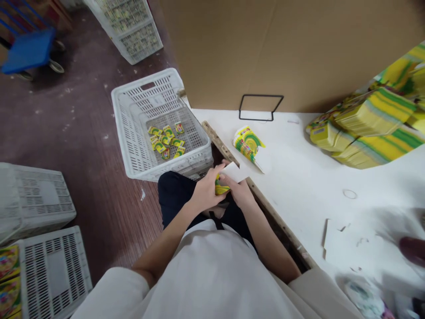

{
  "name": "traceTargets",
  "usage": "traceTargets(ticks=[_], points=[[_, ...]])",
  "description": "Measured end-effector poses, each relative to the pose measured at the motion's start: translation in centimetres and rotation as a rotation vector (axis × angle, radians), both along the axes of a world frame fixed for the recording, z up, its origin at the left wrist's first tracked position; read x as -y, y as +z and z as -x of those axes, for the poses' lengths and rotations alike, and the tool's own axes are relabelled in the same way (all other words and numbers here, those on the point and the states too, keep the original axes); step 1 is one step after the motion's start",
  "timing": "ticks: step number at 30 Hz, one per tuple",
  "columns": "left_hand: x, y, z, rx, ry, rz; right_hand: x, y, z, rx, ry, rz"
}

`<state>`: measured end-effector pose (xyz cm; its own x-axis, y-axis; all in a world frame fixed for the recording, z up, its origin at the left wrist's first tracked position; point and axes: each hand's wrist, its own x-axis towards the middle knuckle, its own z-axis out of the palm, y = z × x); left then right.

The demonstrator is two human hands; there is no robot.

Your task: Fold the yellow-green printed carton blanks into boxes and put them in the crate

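Observation:
My left hand (206,189) is wrapped around a small yellow-and-green carton (222,186) in front of my lap. My right hand (241,191) pinches the same carton from the other side, its thumb against a white blank face or flap that sticks up. Fingers cover much of the carton, so how far it is folded cannot be seen. Just right of my hands, a few flat printed cartons (248,144) lie on the white table (292,195). To the left, a white plastic crate (128,133) holds several small yellow-green boxes (166,139) on its bottom.
Big stacks of flat cartons (375,128) fill the table's right. A black wire frame (261,119) stands before a tall cardboard sheet (232,53). Wooden strips (282,226) edge the table. More crates (56,270) and a blue trolley (29,51) stand on the floor.

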<state>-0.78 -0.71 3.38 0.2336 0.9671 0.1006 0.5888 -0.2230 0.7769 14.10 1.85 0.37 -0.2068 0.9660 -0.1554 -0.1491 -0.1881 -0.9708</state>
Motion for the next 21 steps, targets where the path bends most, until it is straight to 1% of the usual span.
traceTargets(ticks=[2, 4, 7, 9, 11, 13, 15, 16, 17, 21], points=[[0.1, -0.2, 0.0, 0.002, -0.016, -0.032, 0.1, 0.0, 0.2, -0.045, 0.091, 0.036], [0.1, -0.3, 0.2, 0.009, -0.009, -0.013, 0.2, 0.5, 0.1, -0.048, 0.119, -0.008], [-0.2, -0.8, 0.5, 0.013, 0.021, 0.108, 0.3, 1.4, -0.2, 0.054, 0.18, -0.163], [-0.3, -1.2, 0.4, 0.016, 0.052, 0.125, 0.4, 1.8, -0.3, 0.166, 0.226, -0.281], [-0.4, -1.7, 0.2, 0.003, 0.085, 0.037, 0.5, 1.7, -0.3, 0.244, 0.214, -0.363], [-0.4, -1.8, 0.2, -0.054, 0.129, -0.054, 0.5, 1.5, -0.3, 0.274, 0.133, -0.402], [-0.4, -1.7, 0.4, -0.129, 0.164, -0.049, 0.3, 1.3, -0.7, 0.309, 0.067, -0.426], [-0.4, -1.5, 0.7, -0.147, 0.167, -0.016, 0.2, 1.4, -1.0, 0.336, 0.073, -0.438], [-0.5, -1.2, 1.1, -0.149, 0.152, 0.024, 0.0, 1.4, -1.4, 0.367, 0.107, -0.45], [-1.0, 0.0, 2.8, -0.125, 0.029, 0.154, -1.0, 2.1, -3.3, 0.461, 0.332, -0.463]])
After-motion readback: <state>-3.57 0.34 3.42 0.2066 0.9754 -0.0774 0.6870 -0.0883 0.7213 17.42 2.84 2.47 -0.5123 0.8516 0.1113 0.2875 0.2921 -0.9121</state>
